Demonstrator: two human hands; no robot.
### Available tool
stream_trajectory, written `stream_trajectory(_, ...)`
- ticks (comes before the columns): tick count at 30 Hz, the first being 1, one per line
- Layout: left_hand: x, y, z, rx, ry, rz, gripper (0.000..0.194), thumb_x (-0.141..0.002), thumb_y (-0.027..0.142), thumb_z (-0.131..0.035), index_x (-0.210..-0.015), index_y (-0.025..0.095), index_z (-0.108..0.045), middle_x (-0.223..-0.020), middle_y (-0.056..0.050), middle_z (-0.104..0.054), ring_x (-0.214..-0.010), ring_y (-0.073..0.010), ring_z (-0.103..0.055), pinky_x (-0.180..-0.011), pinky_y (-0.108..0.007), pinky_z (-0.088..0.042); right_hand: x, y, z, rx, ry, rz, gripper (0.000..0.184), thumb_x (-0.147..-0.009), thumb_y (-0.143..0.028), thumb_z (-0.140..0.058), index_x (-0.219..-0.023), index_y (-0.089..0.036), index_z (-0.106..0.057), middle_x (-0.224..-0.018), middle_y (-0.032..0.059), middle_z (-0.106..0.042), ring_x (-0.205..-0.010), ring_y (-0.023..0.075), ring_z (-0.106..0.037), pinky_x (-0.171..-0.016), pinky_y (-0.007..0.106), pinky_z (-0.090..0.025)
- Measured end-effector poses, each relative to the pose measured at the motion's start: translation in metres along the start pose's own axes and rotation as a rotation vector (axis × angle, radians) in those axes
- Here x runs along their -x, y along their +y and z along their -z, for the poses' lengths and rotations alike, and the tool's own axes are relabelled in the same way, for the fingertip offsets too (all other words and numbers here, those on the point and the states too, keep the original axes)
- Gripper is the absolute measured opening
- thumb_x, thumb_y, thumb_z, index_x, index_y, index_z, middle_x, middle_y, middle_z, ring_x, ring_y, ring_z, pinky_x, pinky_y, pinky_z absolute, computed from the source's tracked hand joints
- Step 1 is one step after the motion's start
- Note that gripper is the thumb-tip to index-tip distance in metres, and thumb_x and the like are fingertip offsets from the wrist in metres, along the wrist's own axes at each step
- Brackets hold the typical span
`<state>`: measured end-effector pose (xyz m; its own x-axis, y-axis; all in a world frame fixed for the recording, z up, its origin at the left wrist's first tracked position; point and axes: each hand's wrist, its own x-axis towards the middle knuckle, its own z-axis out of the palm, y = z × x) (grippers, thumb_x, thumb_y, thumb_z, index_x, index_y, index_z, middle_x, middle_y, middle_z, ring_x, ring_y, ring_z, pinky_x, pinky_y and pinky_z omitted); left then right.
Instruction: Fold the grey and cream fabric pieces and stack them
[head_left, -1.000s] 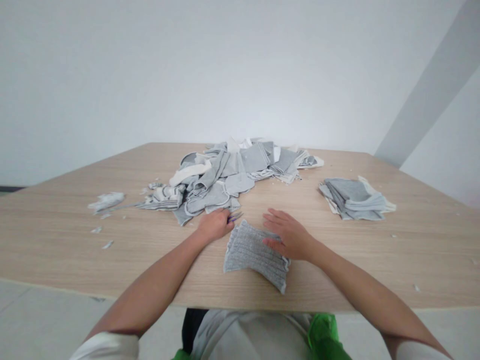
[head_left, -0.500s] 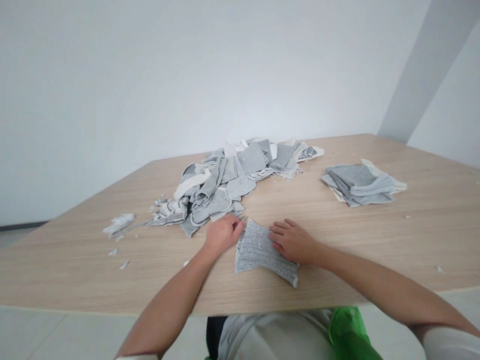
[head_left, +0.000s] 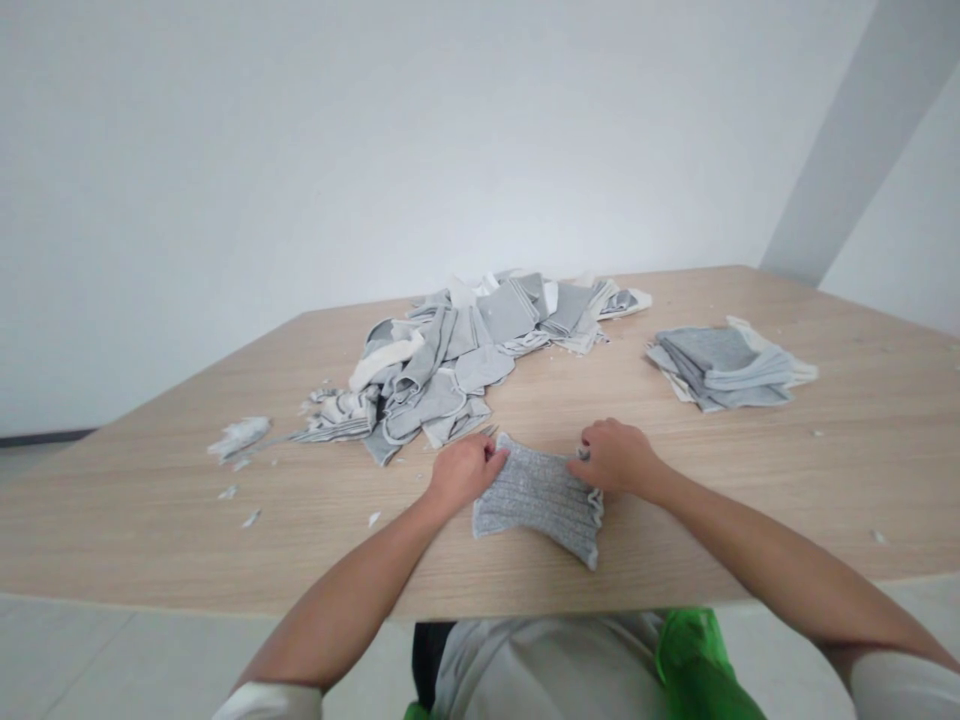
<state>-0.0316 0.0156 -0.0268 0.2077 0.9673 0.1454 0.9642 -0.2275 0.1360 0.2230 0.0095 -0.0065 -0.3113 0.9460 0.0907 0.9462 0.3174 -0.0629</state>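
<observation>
A grey ribbed knit cloth piece (head_left: 538, 497) lies near the table's front edge, its right side edged with a ruffled seam. My left hand (head_left: 466, 470) is closed on its upper left corner, thumb on top. At the upper right corner my right hand (head_left: 619, 457) pinches the cloth between thumb and curled fingers. The cloth's lower edge bows upward in the middle. Just beyond my left hand, a small pointed thing (head_left: 490, 430) pokes out; whether it is held I cannot tell.
A loose heap of grey and white cloth pieces (head_left: 427, 390) spreads across the wooden table (head_left: 750, 490) beyond my hands. A flatter stack of cloths (head_left: 720, 365) stands at the right. White scraps (head_left: 240, 438) lie at the left. Behind the table rises a white wall (head_left: 420, 140).
My right hand has gone from lying flat on the cloth to pinching its upper right corner. My left hand has moved slightly right and now grips the left corner.
</observation>
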Motion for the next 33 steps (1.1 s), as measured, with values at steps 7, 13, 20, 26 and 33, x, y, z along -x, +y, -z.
stream_trajectory(7, -0.001, 0.002, -0.004, -0.005, 0.039, -0.022, 0.025, -0.088, 0.037, -0.042, -0.083, 0.021, -0.061, -0.087, -0.004, -0.065, -0.081, -0.0184, -0.058, -0.067, -0.027, -0.037, -0.001, 0.005, 0.007, 0.017, -0.139, -0.127, 0.066, -0.076, -0.07, -0.039, -0.088, -0.013, -0.069, -0.09, 0.0207, -0.067, -0.085, 0.0322, -0.063, -0.071, 0.041, -0.044)
stream_trajectory(13, 0.003, -0.002, 0.001, 0.082, 0.122, 0.019, 0.021, -0.087, 0.032, -0.042, -0.079, 0.02, -0.058, -0.079, -0.002, -0.064, -0.072, -0.016, -0.057, -0.061, -0.026, -0.033, -0.006, 0.009, -0.001, -0.033, -0.172, -0.068, 0.038, -0.083, -0.044, -0.044, -0.091, -0.015, -0.067, -0.095, 0.0166, -0.068, -0.088, 0.0281, -0.063, -0.069, 0.035, -0.043)
stream_trajectory(20, -0.002, 0.002, -0.01, 0.105, 0.081, 0.026, 0.032, -0.085, 0.049, -0.043, -0.087, 0.021, -0.059, -0.081, -0.004, -0.063, -0.073, -0.0176, -0.056, -0.061, -0.026, -0.032, -0.016, 0.013, -0.013, -0.345, -0.138, 0.07, 0.019, -0.082, -0.027, -0.049, -0.085, -0.016, -0.064, -0.089, 0.0085, -0.068, -0.084, 0.0181, -0.06, -0.071, 0.025, -0.039)
stream_trajectory(26, -0.004, 0.002, -0.008, 0.204, 0.19, 0.022, 0.028, -0.088, 0.037, -0.039, -0.075, 0.02, -0.057, -0.076, -0.003, -0.061, -0.072, -0.0159, -0.054, -0.063, -0.025, -0.033, -0.016, 0.012, -0.015, -0.502, -0.109, 0.146, 0.016, -0.08, -0.021, -0.05, -0.086, -0.015, -0.064, -0.085, 0.0064, -0.067, -0.078, 0.0161, -0.057, -0.069, 0.025, -0.038)
stream_trajectory(33, 0.004, -0.004, 0.005, 0.32, 0.285, 0.08, 0.024, -0.082, 0.031, -0.043, -0.065, 0.018, -0.053, -0.061, 0.001, -0.055, -0.062, -0.0132, -0.051, -0.056, -0.023, -0.031, -0.012, 0.009, -0.008, -0.615, -0.059, 0.115, 0.017, -0.077, -0.019, -0.054, -0.09, -0.015, -0.063, -0.079, 0.0039, -0.064, -0.072, 0.0145, -0.054, -0.064, 0.024, -0.037)
